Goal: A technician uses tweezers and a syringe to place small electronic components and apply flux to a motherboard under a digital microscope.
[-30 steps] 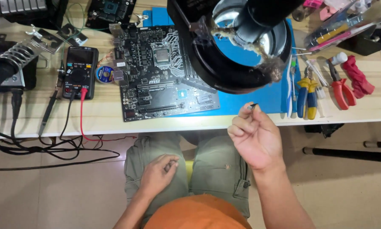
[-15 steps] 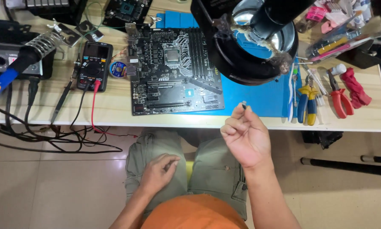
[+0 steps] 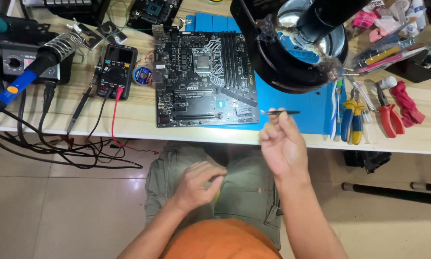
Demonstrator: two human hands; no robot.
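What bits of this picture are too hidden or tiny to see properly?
- Head view: the left hand is curled on the lap, so whatever its fingers hold is hidden.
- The thin tool's tip, in the right hand, is too small to read.
- The magnifier lamp covers part of the blue mat.
- The soldering station is cut off by the left edge.

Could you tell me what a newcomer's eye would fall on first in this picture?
Probably the big black ring lamp looming over the bench's right half, and the dark motherboard lying flat on the blue mat at centre. Next, the right hand raised at the table edge, pinching thin tweezers, while the left hand rests in the lap.
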